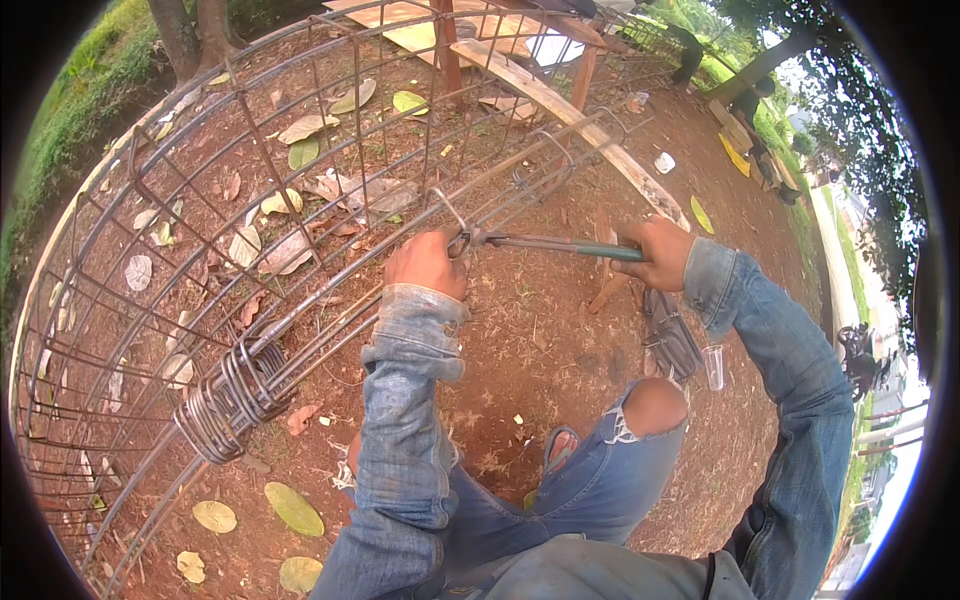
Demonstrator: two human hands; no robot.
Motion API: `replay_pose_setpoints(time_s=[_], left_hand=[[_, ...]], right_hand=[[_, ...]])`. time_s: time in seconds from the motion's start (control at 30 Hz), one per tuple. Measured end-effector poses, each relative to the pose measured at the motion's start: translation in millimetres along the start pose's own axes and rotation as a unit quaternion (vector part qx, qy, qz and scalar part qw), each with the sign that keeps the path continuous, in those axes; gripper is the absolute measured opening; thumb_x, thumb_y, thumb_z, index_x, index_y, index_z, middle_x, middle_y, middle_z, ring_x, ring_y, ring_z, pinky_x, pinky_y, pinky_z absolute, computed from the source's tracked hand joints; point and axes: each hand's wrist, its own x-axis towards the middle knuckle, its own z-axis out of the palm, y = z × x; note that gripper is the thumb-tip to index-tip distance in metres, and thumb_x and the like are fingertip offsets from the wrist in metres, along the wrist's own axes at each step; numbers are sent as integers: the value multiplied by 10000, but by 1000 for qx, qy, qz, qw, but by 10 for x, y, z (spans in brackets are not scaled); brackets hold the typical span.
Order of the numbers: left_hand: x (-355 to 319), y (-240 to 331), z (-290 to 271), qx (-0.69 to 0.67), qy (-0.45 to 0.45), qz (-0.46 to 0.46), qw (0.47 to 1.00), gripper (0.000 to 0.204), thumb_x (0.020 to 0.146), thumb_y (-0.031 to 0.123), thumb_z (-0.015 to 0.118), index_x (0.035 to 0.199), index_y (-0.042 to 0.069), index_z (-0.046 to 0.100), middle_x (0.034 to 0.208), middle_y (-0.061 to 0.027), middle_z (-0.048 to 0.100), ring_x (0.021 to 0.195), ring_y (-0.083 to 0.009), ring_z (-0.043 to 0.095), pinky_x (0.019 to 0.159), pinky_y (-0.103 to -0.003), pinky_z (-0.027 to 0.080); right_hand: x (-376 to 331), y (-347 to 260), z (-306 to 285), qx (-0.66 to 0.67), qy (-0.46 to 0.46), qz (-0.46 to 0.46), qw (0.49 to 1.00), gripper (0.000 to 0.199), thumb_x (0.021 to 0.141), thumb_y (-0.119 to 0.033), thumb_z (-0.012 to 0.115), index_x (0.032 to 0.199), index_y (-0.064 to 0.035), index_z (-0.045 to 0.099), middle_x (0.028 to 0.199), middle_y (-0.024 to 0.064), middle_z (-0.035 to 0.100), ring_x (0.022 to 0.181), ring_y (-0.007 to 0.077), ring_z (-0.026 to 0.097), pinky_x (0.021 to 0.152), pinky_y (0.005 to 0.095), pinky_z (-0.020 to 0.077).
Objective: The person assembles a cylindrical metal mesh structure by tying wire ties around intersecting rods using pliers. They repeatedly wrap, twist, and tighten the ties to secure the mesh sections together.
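Observation:
Green-handled pincers [545, 243] are gripped by the handle end in my right hand [660, 250], its fingers closed. The head of the pincers meets the steel bars beside my left hand [428, 264]. My left hand is curled round a long steel bar, next to a bent stirrup [450, 208]; its fingertips are partly hidden. Long parallel steel bars [320, 290] run from the lower left to the upper right. More stirrups [560, 150] stand spaced along their far part. At the near left, a bunch of stirrups [232, 400] is packed together round the bars.
A wide rebar mesh [200, 190] fills the left side. A wooden plank [570, 115] slants behind the bars, by a wooden post [446, 55]. On the reddish soil lie dry leaves [294, 509], a dark bag [672, 335] and a clear plastic cup [714, 368].

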Motion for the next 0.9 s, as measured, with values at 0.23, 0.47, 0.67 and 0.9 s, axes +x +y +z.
replay_pose_setpoints(time_s=[0.23,0.47,0.67,0.9], left_hand=[[-67,12,-20,-7,39,-1,999,338,708,78,631,1046,76,629,959,-146,637,958,-329,578,849,-413,447],[-104,69,-318,-190,188,51,962,239,769,56,623,1002,5,635,854,-133,660,786,-212,633,736,-316,496],[-222,122,-611,-341,251,32,905,164,819,101,593,906,-30,639,715,-115,652,642,-157,616,609,-279,489],[-439,408,-641,-313,-106,100,939,172,797,153,659,801,-16,629,622,-35,600,579,-85,554,543,-233,453]], right_hand=[[9,3,79,19,26,-19,999,276,766,-243,665,718,-4,536,578,182,537,594,373,562,554,455,417],[-49,-77,226,67,-31,32,997,262,786,-235,655,757,10,566,576,170,549,558,324,567,532,412,424],[-46,8,516,301,-113,75,944,279,873,-255,573,783,9,587,579,55,561,550,143,566,514,324,441],[-154,-36,833,401,-124,118,900,284,896,-263,545,765,-13,574,601,36,548,570,122,555,527,296,436]])
